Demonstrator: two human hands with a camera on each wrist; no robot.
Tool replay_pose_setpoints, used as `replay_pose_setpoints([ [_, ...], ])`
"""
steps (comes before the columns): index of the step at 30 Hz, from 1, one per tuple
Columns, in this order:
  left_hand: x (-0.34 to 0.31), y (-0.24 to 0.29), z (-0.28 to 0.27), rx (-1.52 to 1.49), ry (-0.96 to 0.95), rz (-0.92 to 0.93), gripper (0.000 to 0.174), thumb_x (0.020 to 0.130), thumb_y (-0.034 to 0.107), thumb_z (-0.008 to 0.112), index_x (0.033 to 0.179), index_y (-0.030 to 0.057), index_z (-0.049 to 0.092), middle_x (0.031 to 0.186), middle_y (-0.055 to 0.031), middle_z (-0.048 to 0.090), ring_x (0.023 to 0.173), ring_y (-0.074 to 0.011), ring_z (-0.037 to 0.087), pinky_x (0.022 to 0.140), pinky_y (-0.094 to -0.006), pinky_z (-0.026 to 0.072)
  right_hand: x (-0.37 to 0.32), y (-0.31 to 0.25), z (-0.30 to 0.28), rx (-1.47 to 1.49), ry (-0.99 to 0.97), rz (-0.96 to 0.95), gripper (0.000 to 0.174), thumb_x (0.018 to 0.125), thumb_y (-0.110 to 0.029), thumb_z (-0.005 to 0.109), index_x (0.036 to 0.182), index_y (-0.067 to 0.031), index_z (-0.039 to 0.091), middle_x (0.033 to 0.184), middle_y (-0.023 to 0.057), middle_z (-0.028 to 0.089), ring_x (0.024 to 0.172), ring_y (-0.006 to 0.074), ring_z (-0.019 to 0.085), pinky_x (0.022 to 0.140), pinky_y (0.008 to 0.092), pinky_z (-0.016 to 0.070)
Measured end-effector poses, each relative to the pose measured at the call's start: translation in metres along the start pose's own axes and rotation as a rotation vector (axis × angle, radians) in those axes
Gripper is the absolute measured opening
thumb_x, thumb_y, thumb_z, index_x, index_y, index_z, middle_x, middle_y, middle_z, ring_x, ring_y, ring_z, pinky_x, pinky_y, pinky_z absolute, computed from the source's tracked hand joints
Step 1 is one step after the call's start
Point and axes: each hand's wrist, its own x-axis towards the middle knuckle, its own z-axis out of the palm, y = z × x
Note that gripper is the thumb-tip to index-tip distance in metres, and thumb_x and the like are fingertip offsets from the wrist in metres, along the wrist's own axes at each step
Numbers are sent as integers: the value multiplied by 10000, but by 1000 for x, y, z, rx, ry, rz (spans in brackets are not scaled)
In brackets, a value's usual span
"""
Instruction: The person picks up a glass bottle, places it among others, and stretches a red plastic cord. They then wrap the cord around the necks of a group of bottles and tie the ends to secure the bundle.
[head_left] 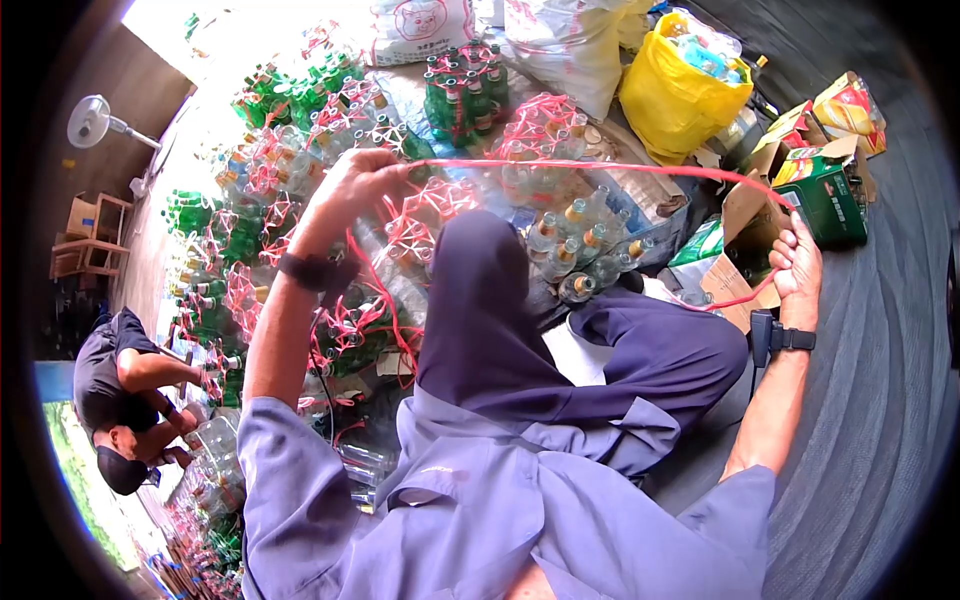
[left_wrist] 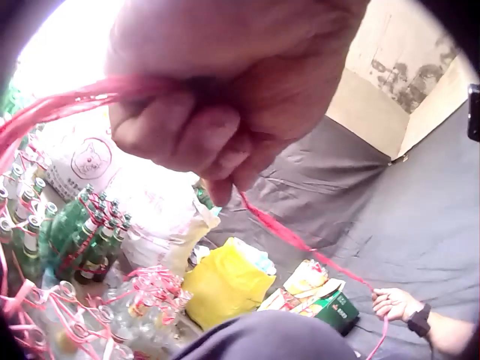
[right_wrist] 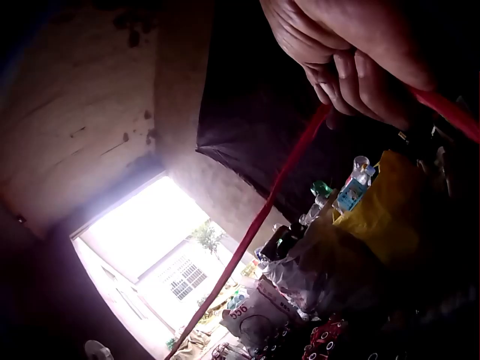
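Note:
A length of red plastic twine [head_left: 600, 167] stretches between the two raised hands in the head view. The left hand [head_left: 352, 190] grips one part, with more twine hanging from it toward the bottles; its curled fingers [left_wrist: 214, 135] fill the top of the left wrist view. The right hand [head_left: 798, 262] grips the other part at the right, and a loose strand drops from it toward the lap. In the right wrist view the right hand [right_wrist: 352, 60] has its fingers curled round the twine. Clear glass bottles [head_left: 565, 255] stand beyond the knees.
Green bottles [head_left: 465, 95] tied with red twine crowd the left and back. A yellow bag [head_left: 680, 95], white sacks [head_left: 565, 45] and open cartons [head_left: 825, 190] stand at the back and right. Another person [head_left: 135, 400] bends over at the far left, below a fan [head_left: 90, 121].

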Motion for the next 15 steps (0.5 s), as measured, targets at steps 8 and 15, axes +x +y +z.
replay_pose_setpoints([
  [8,70,46,55,-59,-94,465,295,942,293,544,830,36,635,583,47,409,491,-36,354,438,-220,258,13,45,29,34,-135,241,303,956,-256,547,1058,25,599,669,-47,432,470,21,352,384,170,276],
  [15,136,40,127,-426,-206,102,224,921,258,581,846,50,612,651,8,529,518,-75,466,455,-233,343,28,107,41,-91,-39,310,282,982,-227,533,1099,20,601,731,-17,491,506,30,396,403,168,313],
])
